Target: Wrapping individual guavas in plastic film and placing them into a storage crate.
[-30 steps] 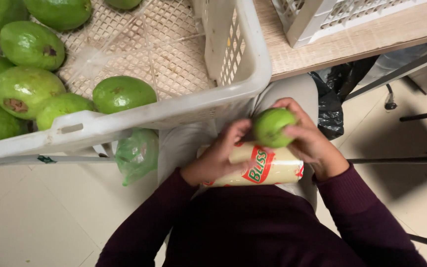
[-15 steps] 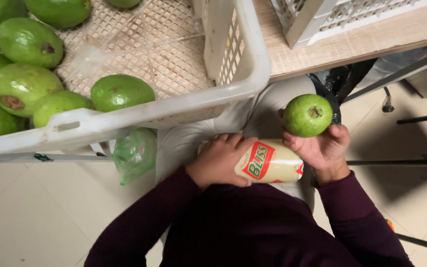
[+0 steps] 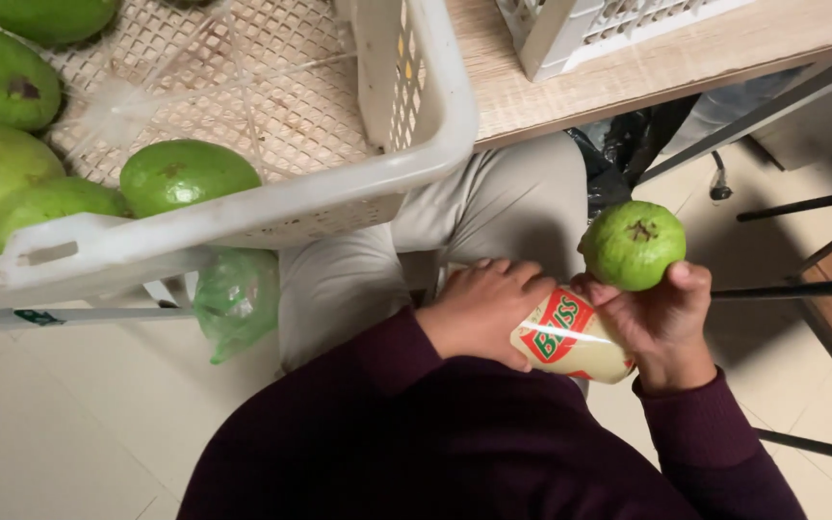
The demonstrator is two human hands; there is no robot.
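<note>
My right hand (image 3: 662, 323) holds a round green guava (image 3: 633, 245) up at its fingertips, right of my lap. My left hand (image 3: 479, 310) rests on a cream plastic packet (image 3: 570, 339) with a red and green label lying on my lap; the right palm also touches that packet. Both sleeves are dark purple. A white plastic crate (image 3: 243, 217) sits on the table edge above my knees, with several green guavas (image 3: 188, 174) lying in it.
A second white crate (image 3: 589, 34) stands on the wooden table (image 3: 570, 91) at the top right. A green plastic bag (image 3: 238, 299) hangs under the crate. A black bag (image 3: 628, 154) and metal chair legs (image 3: 801, 289) stand on the tiled floor at the right.
My right hand has lifted the guava off the packet and carried it up and to the right. The left hand has stayed on the packet.
</note>
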